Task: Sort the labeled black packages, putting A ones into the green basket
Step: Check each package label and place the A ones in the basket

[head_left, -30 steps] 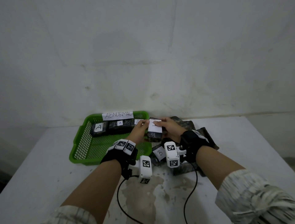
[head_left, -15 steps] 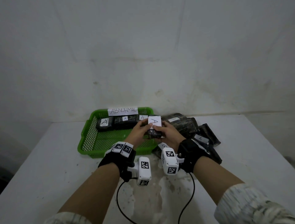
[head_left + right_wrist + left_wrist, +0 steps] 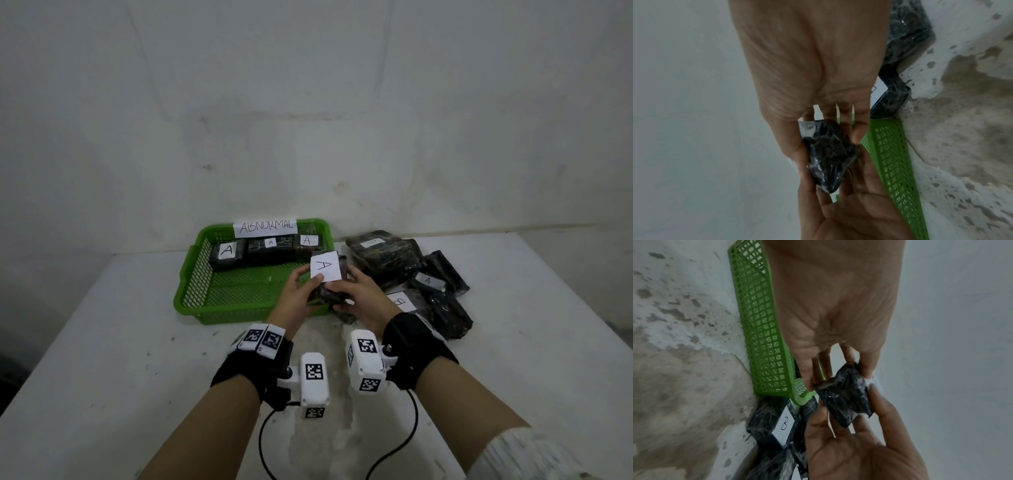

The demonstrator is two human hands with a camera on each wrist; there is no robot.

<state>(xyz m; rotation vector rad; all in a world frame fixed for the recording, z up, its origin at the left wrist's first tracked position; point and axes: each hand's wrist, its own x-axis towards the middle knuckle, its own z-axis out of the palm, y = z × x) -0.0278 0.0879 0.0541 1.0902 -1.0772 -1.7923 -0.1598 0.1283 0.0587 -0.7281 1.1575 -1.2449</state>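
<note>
Both hands hold one small black package (image 3: 329, 291) up between them, above the near right corner of the green basket (image 3: 191, 284); the left hand (image 3: 297, 297) grips its left side, thumb on top and fingers (image 3: 813, 369) curled under; the right hand (image 3: 359, 298) grips its right side the same way, fingers (image 3: 858, 133) bent round the wrapping; in both wrist views the crinkled black wrap (image 3: 828, 155) sits pinched between the two sets of fingertips. A white label (image 3: 324, 267) marked A stands up from the held package, facing the head camera.

The basket rests on the pale surface (image 3: 102, 359), left of the hands; a paper sign (image 3: 265, 227) reading ABNORMAL is fixed to its far wall; three black packages lie side by side along that far wall, each labelled A: left one (image 3: 226, 255), middle one (image 3: 270, 250), right one (image 3: 308, 241).

Right of the basket a loose pile of black packages (image 3: 387, 260) lies on the surface; one shows an A label (image 3: 428, 281), another near the right wrist shows a B label (image 3: 400, 301); the same B label (image 3: 785, 426) shows in the left wrist view, just below the basket's corner (image 3: 799, 400).

Black wrist straps carry white camera blocks with square markers; two cables run back from them toward the person.
</note>
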